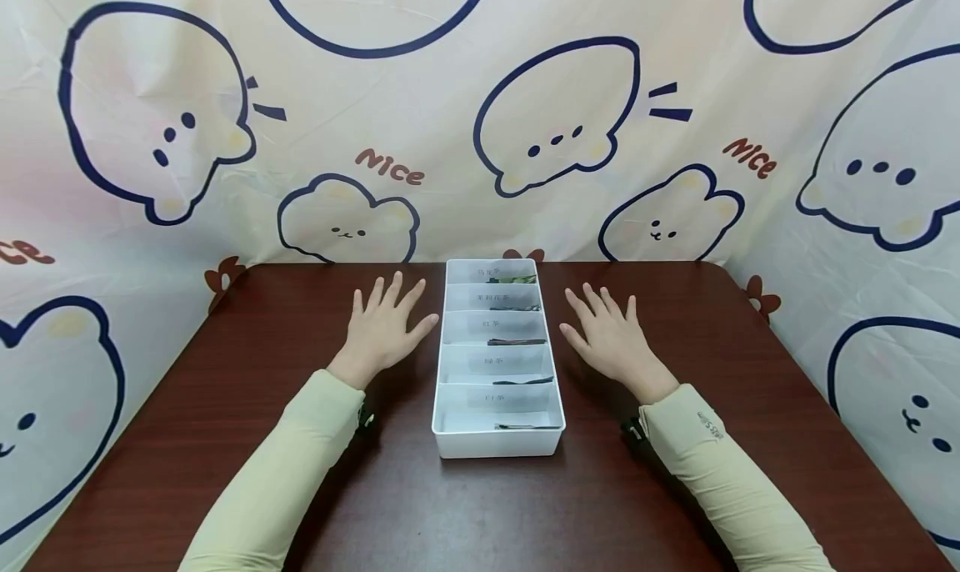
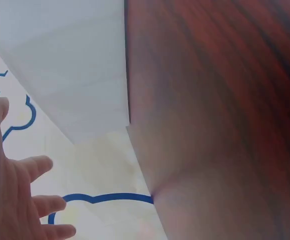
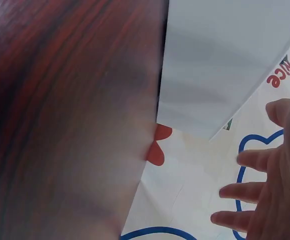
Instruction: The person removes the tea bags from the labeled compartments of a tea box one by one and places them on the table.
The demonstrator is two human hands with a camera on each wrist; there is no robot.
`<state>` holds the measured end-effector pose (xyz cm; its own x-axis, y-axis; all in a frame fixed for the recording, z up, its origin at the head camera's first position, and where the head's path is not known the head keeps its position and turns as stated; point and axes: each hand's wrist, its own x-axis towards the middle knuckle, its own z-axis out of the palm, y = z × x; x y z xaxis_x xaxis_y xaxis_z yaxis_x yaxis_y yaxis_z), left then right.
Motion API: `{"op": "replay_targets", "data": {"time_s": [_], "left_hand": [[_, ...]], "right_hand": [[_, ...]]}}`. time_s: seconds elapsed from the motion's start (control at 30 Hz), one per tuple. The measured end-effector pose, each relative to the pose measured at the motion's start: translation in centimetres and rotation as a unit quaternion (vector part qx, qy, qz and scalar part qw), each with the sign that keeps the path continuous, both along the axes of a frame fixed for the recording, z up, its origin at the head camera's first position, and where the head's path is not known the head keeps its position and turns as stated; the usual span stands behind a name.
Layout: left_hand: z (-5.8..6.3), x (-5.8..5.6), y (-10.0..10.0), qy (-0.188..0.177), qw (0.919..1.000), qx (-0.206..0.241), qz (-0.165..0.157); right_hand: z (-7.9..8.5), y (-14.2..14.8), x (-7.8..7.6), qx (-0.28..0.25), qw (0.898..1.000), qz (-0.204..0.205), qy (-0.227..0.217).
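Note:
A long white divided box (image 1: 498, 445) stands on the table between the two hands. Several compartments run from front to back, each with printed characters on its wall. Thin flat items lie toward their right sides: a green one (image 1: 517, 279) at the back, a dark reddish one (image 1: 517, 342) in the middle, a pale-edged one (image 1: 527, 427) at the front. To the box's left is my left hand (image 1: 381, 328), palm down, fingers spread, holding nothing. My right hand (image 1: 611, 338) mirrors it on the other side, also holding nothing. Both wrist views show the box's smooth side wall (image 2: 70, 65).
The dark brown wooden table (image 1: 495, 522) ends at a back edge close behind the box. Pale cloth (image 1: 442, 97) with cartoon outlines hangs behind it and along both sides. Light sleeves (image 1: 270, 464) cover the forearms, with a dark band (image 1: 634, 429) at each wrist.

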<state>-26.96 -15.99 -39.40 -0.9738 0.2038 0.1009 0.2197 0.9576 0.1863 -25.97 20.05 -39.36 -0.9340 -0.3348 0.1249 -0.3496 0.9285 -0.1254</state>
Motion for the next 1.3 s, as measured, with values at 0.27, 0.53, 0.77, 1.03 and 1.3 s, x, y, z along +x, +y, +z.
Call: {"op": "replay_targets", "data": {"time_s": [0.27,0.53,0.77,1.03,1.3], "left_hand": [[0.6,0.1,0.0,-0.038,0.9991,0.009,-0.018],[1.3,0.5,0.3,-0.103,0.9926,0.052,-0.038],[1.7,0.7,0.6,-0.105,0.9917,0.063,-0.038],[2.7,1.0,0.9,-0.101,0.9908,0.085,-0.033],[3.6,1.8,2.0,-0.081,0.9849,0.150,-0.031]], "right_hand": [[0.3,0.1,0.1,-0.041,0.998,0.023,-0.043],[0.6,0.1,0.2,-0.058,0.995,0.026,-0.072],[0.8,0.1,0.2,-0.073,0.993,0.024,-0.089],[0.7,0.2,0.2,-0.076,0.993,0.025,-0.091],[0.8,0.3,0.2,-0.081,0.992,0.024,-0.098]]}}
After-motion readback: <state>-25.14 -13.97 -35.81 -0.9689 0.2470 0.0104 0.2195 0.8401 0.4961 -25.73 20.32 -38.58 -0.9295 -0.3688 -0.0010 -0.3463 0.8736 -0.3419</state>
